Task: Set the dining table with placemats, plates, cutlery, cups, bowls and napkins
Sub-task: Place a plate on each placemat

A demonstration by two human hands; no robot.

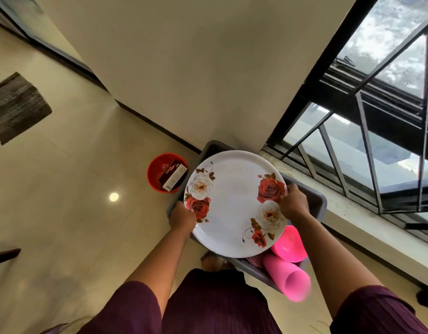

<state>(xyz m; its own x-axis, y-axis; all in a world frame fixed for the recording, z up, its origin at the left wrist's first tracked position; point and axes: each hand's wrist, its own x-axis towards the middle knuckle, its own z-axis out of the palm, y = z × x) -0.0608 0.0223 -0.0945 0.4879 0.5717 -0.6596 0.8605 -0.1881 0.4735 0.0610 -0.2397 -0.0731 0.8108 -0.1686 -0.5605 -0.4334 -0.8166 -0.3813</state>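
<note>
- While both hands grip it, the white plate [234, 203], printed with red and white roses, is held roughly level above a grey tub [316, 201].
- Left hand [181, 216]: fingers curled round the plate's near-left rim, beside the red rose print.
- Right hand [293, 202]: fingers curled over the plate's right rim, the thumb lying on the upper face next to a red rose.
- Grey tub: stands against the base of a cream wall [196, 68], beside a low window ledge [352, 213]; the plate hides most of its interior.
- Pink bowl [290, 244]: sits inside the tub at the near-right, partly under the plate's edge.
- Pink cup [290, 278]: lies on its side over the tub's near rim, its open mouth facing the viewer.
- Red bucket [167, 175]: stands on the tiled floor [63, 213] just left of the tub and holds a tilted carton.
- Dark striped mat [18, 106]: lies on the floor, well apart at the far left.
- Maroon sleeves [376, 307] cover both upper arms.
</note>
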